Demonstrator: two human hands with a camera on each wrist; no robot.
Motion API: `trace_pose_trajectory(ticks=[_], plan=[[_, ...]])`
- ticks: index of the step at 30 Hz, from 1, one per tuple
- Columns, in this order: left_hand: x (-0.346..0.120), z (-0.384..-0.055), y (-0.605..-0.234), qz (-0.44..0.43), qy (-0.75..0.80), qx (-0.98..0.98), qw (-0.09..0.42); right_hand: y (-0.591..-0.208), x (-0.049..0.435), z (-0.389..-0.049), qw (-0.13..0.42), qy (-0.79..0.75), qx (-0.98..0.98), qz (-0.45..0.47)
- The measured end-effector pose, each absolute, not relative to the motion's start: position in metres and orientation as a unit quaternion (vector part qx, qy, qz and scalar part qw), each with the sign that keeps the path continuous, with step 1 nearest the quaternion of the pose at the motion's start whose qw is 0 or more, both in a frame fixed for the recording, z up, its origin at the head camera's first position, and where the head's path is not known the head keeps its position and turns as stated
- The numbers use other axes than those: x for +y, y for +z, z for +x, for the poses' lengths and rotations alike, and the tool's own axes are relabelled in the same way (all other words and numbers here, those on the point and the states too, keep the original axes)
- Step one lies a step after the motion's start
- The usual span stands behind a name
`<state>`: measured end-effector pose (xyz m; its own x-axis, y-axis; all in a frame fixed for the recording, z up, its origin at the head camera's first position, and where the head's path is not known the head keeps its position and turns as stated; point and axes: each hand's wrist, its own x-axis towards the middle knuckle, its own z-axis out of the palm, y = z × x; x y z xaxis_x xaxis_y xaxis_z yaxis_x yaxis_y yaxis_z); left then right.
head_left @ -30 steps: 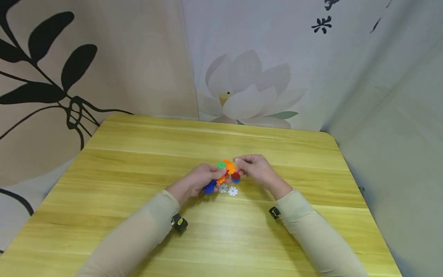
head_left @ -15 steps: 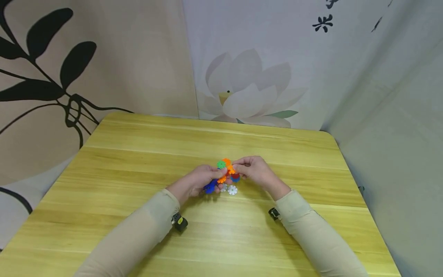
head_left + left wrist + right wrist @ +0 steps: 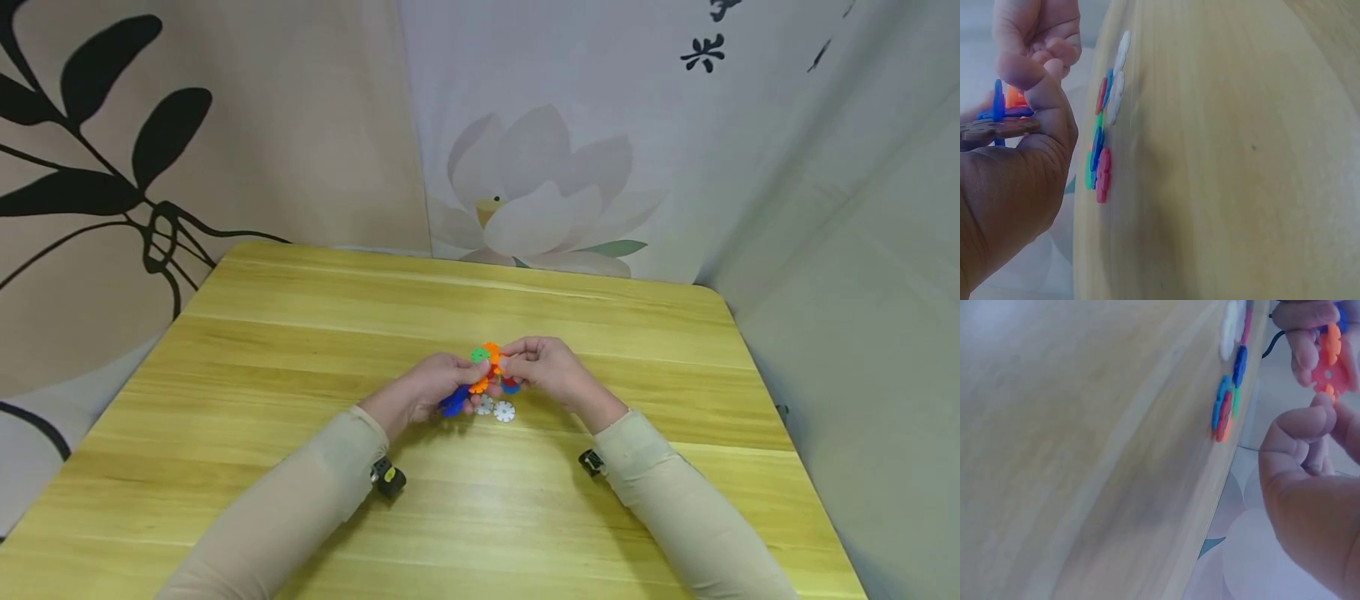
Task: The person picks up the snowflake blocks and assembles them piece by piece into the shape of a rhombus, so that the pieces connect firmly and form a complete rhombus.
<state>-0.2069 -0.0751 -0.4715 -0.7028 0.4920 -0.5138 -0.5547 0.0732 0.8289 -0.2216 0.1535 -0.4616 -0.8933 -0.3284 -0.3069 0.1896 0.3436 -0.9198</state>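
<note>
My left hand (image 3: 438,381) grips a cluster of notched plastic interlocking discs near the middle of the table. Blue discs (image 3: 454,402) stick out of the cluster on the near left side. In the right wrist view a red disc (image 3: 1330,374) faces the camera, with an upright orange disc (image 3: 1333,344) slotted across it. Between thumb and forefinger my right hand (image 3: 551,367) pinches a small orange disc (image 3: 1330,392) right at the red disc's edge. The left wrist view shows a brown disc (image 3: 997,129) under a standing blue one (image 3: 999,100). Fingers hide part of the cluster.
Loose discs lie on the wooden table (image 3: 300,350) under and around the hands, among them two white ones (image 3: 505,411), a green one (image 3: 479,356) and a pink one (image 3: 1104,175). A printed curtain (image 3: 315,125) hangs behind the far edge.
My right hand has moved slightly left, bringing the orange disc it pinches up against the cluster. The left hand keeps its grip and has barely moved.
</note>
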Motion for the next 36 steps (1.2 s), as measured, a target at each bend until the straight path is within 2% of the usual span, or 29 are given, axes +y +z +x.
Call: trace_pose_trajectory(ticks=[11, 22, 29, 36], plan=[[-0.076, -0.208, -0.472, -0.024, 0.679, 0.623, 0.387, -0.456, 0.145, -0.215, 0.199, -0.575, 0.794, 0.014], [-0.076, -0.205, -0.469, 0.003, 0.651, 0.66, 0.376, -0.453, 0.148, -0.217, 0.238, -0.577, 0.781, -0.015], [-0.08, -0.206, -0.475, 0.009, 0.658, 0.64, 0.397, -0.456, 0.15, -0.217, 0.188, -0.633, 0.749, 0.048], [-0.08, -0.208, -0.475, -0.015, 0.689, 0.606, 0.397, -0.451, 0.143, -0.213, 0.219, -0.653, 0.723, 0.051]])
